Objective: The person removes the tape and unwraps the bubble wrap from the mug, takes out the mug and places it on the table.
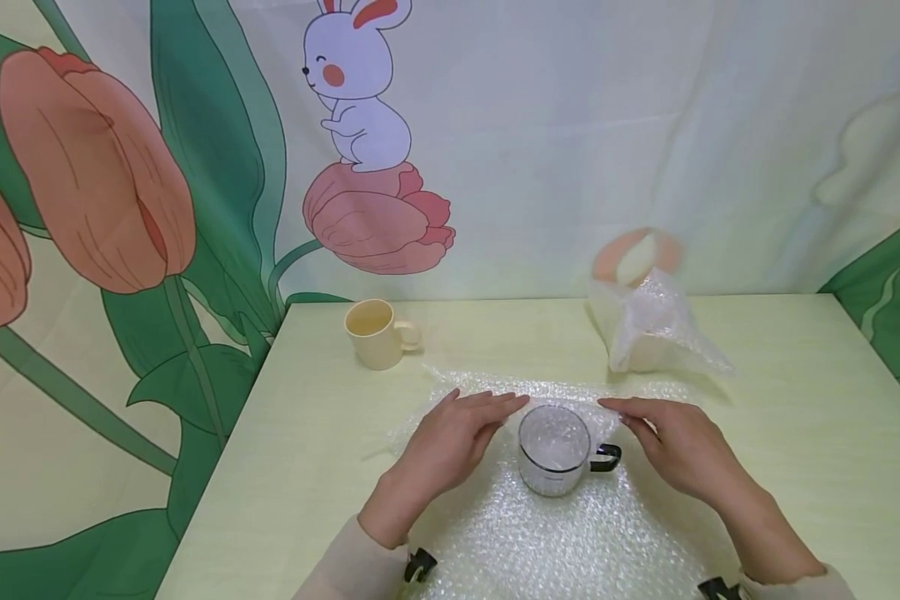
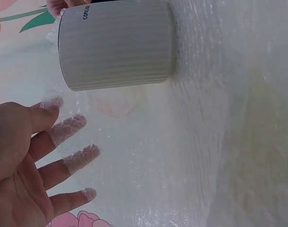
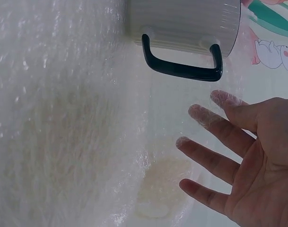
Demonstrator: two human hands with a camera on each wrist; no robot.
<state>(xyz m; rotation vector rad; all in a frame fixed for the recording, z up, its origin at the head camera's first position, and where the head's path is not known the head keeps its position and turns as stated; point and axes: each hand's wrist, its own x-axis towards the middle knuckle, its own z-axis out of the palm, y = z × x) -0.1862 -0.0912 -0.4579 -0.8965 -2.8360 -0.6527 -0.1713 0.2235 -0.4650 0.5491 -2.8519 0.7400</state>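
Note:
A clear, ribbed glass mug [image 1: 554, 454] with a black handle [image 3: 181, 71] stands upright on a sheet of bubble wrap [image 1: 562, 550]. Behind the mug, the far part of the sheet is raised. My left hand [image 1: 453, 437] pinches it between thumb and index finger, the other fingers spread behind the film in the left wrist view. On the handle side, my right hand [image 1: 682, 442] pinches the raised wrap the same way, its fingertips [image 3: 200, 113] showing through the plastic. The mug's body [image 2: 117, 45] sits between the two hands, apart from both.
A yellow mug [image 1: 375, 335] stands at the back left of the pale table [image 1: 270, 467]. Toward the back right lies a bundle [image 1: 656, 329] wrapped in bubble wrap. A printed curtain [image 1: 540, 150] hangs behind the table's far edge.

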